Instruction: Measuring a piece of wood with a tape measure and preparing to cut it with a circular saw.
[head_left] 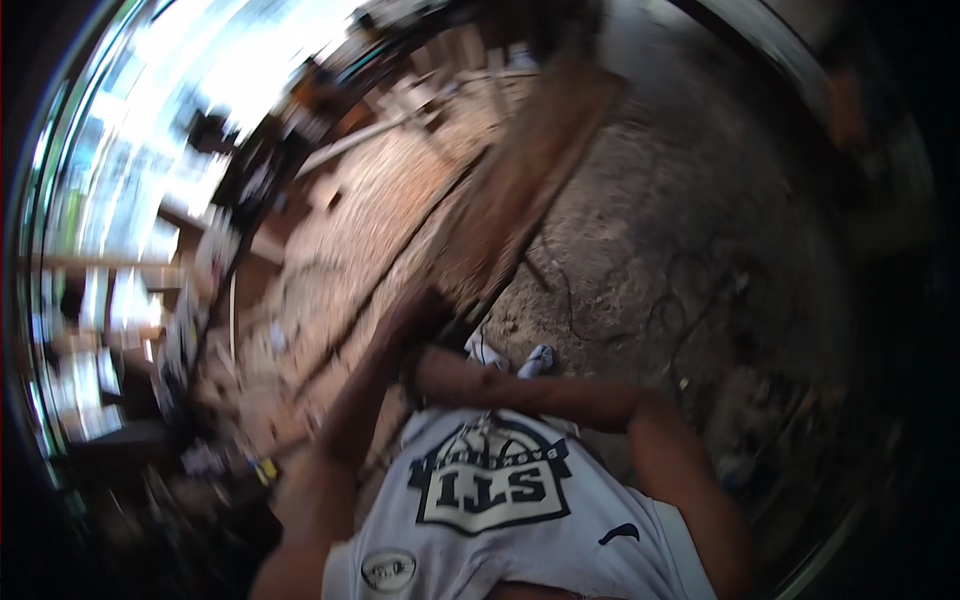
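A long brown wooden board [530, 175] stretches from close in front of me up toward the top middle. At its near end is my left hand [422, 308], dark and smeared by motion. It looks to be against the board's edge, but its fingers do not show clearly. My right forearm crosses in front of my body to the left, and my right hand [425, 372] is beside my left wrist. Shadow, blur and the overlap of the arms hide the right fingers. What either hand holds cannot be made out.
Sawdust-coloured ground [340, 250] with scattered wood pieces [350, 145] spreads to the left, beside a cluttered row of dark objects. Dark cables [690, 310] lie on the grey floor [640, 190] to the right. My shoe [537, 360] shows below the board.
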